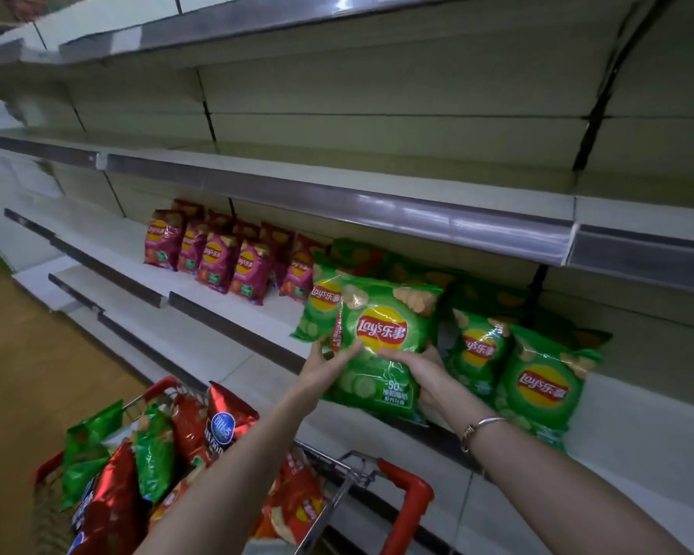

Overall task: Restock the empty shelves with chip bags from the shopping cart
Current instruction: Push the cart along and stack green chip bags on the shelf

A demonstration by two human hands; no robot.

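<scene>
A large green chip bag [389, 314] stands at the front of the middle shelf [225, 314], held between both hands. My left hand [323, 364] grips its lower left edge, thumb across the front. My right hand [417, 364] grips its lower middle, fingers behind the bag. More green bags stand on either side, one to the left [317, 310] and others to the right [541, 386]. Several magenta bags [217, 258] stand further left on the same shelf. The shopping cart [409, 490] at lower left holds several red and green bags [153, 450].
The shelf above [337, 202] overhangs the bags closely and is bare, as is the top one. Lower shelves [145, 322] on the left are bare. The cart's red handle stands against the shelf unit's base. A wooden floor [29, 354] runs along the left.
</scene>
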